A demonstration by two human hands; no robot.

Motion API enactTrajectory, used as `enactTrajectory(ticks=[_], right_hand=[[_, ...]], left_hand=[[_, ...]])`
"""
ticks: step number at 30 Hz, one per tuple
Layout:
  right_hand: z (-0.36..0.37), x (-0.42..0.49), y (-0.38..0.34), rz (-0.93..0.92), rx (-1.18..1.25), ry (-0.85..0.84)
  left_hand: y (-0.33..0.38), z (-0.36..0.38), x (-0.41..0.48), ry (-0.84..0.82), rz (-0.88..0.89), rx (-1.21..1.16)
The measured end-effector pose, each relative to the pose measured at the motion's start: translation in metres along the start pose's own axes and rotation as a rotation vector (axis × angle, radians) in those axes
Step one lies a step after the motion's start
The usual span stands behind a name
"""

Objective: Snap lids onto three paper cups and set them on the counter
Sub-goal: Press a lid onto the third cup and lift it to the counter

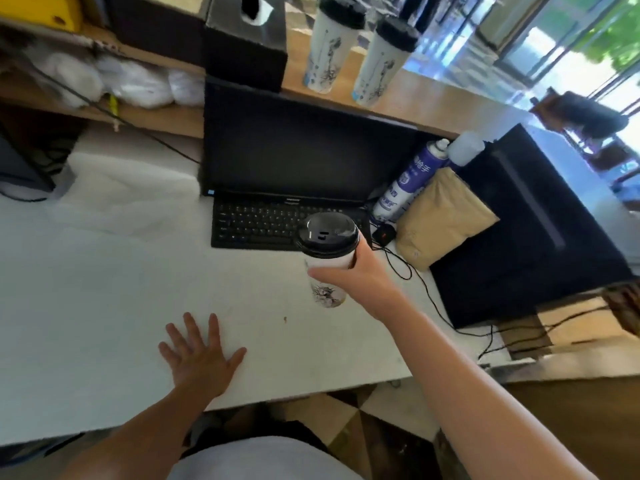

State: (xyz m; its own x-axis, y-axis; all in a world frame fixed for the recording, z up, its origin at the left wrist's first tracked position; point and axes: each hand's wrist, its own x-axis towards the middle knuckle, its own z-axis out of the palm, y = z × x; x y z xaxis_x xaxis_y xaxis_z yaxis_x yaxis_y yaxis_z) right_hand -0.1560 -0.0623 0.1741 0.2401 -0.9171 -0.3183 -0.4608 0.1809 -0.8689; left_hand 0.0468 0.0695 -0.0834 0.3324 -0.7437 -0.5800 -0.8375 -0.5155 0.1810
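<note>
My right hand (360, 271) grips a tall white paper cup (327, 261) with a black lid (327, 233) snapped on, held above the white desk just in front of the keyboard. Two more lidded white cups stand upright on the raised wooden counter (433, 95) at the back: one on the left (330, 46), one on the right (381, 64). My left hand (201, 355) lies flat on the white desk (104, 306), fingers spread, holding nothing.
A black monitor (304, 147) and keyboard (263, 223) sit behind the held cup. A blue spray can (405, 181), a brown paper bag (443, 216) and a black box (533, 223) stand to the right. Cables trail over the desk's right side. A black tissue box (246, 46) stands on the counter.
</note>
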Motion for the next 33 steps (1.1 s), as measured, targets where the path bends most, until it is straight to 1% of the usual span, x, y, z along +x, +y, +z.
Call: enactTrajectory(ticks=[3, 5, 7, 9, 10, 11, 14, 16, 18, 21, 28, 33], right_hand=[[0.006, -0.003, 0.017, 0.006, 0.171, -0.017], [0.011, -0.002, 0.028, 0.022, 0.225, -0.042], [0.014, 0.000, 0.037, 0.036, 0.272, -0.076], [0.016, 0.004, 0.044, 0.042, 0.313, -0.118], [0.016, 0.007, 0.046, 0.042, 0.321, -0.132], [0.015, 0.010, 0.048, 0.040, 0.326, -0.144], [0.011, 0.020, 0.050, 0.018, 0.361, -0.173], [0.004, 0.027, 0.050, -0.011, 0.385, -0.192], [-0.004, 0.033, 0.050, -0.040, 0.400, -0.216], [-0.025, 0.043, 0.053, -0.080, 0.414, -0.249], [-0.092, 0.062, 0.063, -0.159, 0.455, -0.232], [-0.139, 0.081, 0.061, -0.199, 0.467, -0.226]], left_hand=[[0.008, -0.020, 0.001, -0.064, -0.030, -0.024], [0.013, -0.042, 0.002, -0.073, -0.043, -0.145], [0.019, -0.068, 0.001, -0.066, 0.048, -0.396], [0.028, -0.095, -0.005, -0.123, 0.187, -0.724], [0.034, -0.107, -0.010, -0.166, 0.256, -0.822], [0.042, -0.118, -0.016, -0.198, 0.332, -0.855], [0.075, -0.145, -0.034, -0.194, 0.531, -0.845], [0.098, -0.155, -0.043, -0.151, 0.588, -0.891], [0.118, -0.162, -0.049, -0.077, 0.611, -0.927], [0.146, -0.170, -0.053, 0.038, 0.608, -0.917], [0.220, -0.185, -0.053, 0.095, 0.661, -0.841], [0.270, -0.195, -0.046, 0.111, 0.677, -0.843]])
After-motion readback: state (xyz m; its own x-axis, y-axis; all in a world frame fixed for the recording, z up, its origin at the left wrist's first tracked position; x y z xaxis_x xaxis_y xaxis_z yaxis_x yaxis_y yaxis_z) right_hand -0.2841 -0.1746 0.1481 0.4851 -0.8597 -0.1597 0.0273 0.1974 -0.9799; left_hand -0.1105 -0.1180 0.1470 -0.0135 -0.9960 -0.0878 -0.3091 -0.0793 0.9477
